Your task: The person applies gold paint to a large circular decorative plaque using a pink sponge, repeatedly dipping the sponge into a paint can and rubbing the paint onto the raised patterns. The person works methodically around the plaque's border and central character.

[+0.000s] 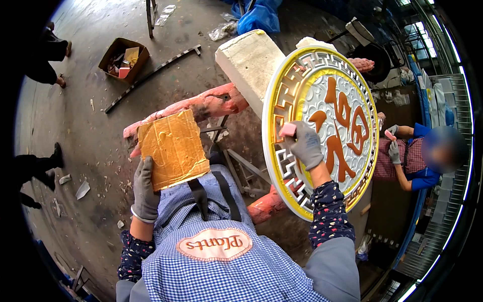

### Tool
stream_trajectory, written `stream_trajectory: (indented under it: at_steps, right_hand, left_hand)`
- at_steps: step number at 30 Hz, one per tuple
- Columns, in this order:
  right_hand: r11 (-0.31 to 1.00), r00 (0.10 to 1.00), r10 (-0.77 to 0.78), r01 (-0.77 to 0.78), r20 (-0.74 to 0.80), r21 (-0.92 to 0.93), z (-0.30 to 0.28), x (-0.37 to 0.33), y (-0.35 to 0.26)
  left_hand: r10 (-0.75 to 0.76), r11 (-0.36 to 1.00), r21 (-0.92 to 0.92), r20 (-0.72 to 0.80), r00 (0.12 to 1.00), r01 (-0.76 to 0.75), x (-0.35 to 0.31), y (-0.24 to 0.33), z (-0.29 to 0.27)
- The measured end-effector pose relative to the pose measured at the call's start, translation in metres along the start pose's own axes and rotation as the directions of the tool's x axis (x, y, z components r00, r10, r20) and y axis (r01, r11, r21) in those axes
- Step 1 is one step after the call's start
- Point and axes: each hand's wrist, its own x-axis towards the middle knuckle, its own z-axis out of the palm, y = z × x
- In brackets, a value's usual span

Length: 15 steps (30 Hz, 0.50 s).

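Observation:
My left hand, in a grey glove, grips the left edge of a cardboard square smeared with golden-orange paint. In my gloved right hand is a small pink sponge, pinched at the left border of a large round relief plaque. The plaque stands tilted, with a yellow rim, a fretwork border, a white swirl-patterned middle and raised brown characters. Part of the fretwork near the sponge looks gold; lower sections are white. Whether the sponge touches the surface I cannot tell.
A white foam block and pink-wrapped bars are beside the plaque. A cardboard box and a metal bar lie on the littered floor. Beyond the plaque, a gloved co-worker holds a pink piece. Other people's legs show at left.

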Motion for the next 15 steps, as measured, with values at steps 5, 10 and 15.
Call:
stream_trajectory:
  at_steps: [5,10,15]
  right_hand:
    - [0.976,0.979,0.178,-0.164,-0.095,0.14,-0.007,0.006,0.007]
    - [0.967,0.967,0.254,-0.255,0.017,0.018,0.012,0.009,0.004]
    - [0.967,0.967,0.255,-0.255,0.027,-0.005,0.0,0.01,0.016]
  left_hand:
    - [-0.002,1.0,-0.015,-0.018,1.0,0.001,-0.001,-0.002,-0.004]
    - [-0.01,1.0,0.004,0.011,1.0,0.01,0.001,-0.001,-0.003]
    - [-0.014,1.0,0.0,-0.002,1.0,0.014,0.001,-0.001,-0.001]
